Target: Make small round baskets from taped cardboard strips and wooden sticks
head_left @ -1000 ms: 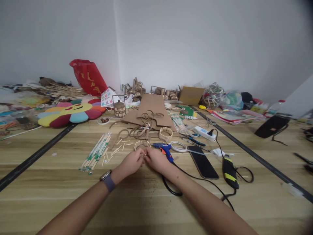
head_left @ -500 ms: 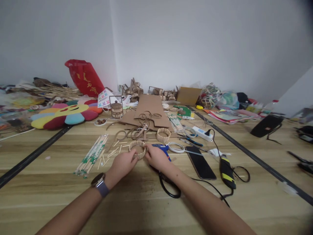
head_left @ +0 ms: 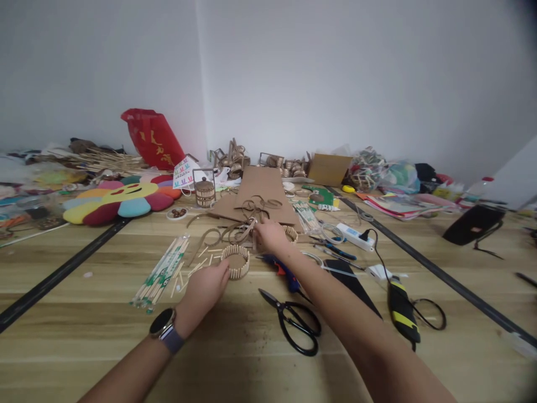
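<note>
L hand (head_left: 207,288) pinches stick ring (head_left: 240,273), ctr frame; R hand (head_left: 272,235) grip I can't tell. Prob. light, stiff; hold wall.

Stick ring (head_left: 238,273) is pale straw wood, with brown inside its wall; curled strips (head_left: 247,224) are brown, close in tone to the plain brown cardboard sheet (head_left: 260,187). Scissors (head_left: 280,307) are black throughout, glue gun (head_left: 290,277) dark blue with a red trigger, corded tool (head_left: 403,305) black with yellow bands. Flower cushion (head_left: 126,196) shows a yellow centre and multicoloured petals, including maroon and light blue; bag (head_left: 151,140) is red with gold characters; tabletop (head_left: 84,330) is light wood, streaked grain.
</note>
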`<state>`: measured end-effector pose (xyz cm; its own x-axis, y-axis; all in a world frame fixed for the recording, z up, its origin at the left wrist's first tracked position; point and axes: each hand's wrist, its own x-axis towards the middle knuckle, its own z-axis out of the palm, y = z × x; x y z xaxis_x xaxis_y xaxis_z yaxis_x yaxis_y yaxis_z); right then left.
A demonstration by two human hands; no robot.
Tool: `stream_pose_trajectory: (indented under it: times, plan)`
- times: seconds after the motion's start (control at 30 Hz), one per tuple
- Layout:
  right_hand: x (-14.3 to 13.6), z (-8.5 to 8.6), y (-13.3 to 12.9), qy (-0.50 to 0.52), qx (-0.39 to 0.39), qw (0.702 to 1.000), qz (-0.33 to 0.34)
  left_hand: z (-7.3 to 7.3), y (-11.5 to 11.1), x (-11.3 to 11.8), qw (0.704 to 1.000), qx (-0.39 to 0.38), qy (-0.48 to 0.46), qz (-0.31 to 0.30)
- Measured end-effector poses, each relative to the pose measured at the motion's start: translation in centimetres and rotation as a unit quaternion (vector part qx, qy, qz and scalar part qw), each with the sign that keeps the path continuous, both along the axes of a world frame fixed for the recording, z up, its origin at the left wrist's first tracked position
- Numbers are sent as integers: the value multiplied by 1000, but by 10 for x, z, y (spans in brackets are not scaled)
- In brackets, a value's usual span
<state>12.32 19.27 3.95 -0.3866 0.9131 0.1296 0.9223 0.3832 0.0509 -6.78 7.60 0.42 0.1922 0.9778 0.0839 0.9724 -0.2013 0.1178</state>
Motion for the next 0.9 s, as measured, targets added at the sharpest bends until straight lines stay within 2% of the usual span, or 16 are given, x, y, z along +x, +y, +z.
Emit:
stream_pose_trajectory:
  times: [0.13,0.27,0.43,0.6,0.7,0.8,0.83,0.9]
  plan:
    - [-21,0,12,-18,15,996,86,-2,-3,0,1000,5,-6,-8]
    - [-29,-1,19,-13,24,994,107,-5,-5,-2,1000,11,-16,-12]
    - [-16,15,16,48,66,991,105,-6,-10,-5,999,33,-19,18]
    - [6,38,-11,108,86,982,129,8,-18,-8,994,93,-10,65]
    - [15,48,-42,126,79,975,163,24,-22,-4,978,200,-62,12]
    - [20,55,-77,133,64,968,203,43,-26,4,935,314,-139,-89]
    - [21,56,-88,139,57,964,221,50,-27,7,929,313,-150,-127]
    - [23,58,-106,167,49,955,240,62,-28,11,931,263,-170,-188]
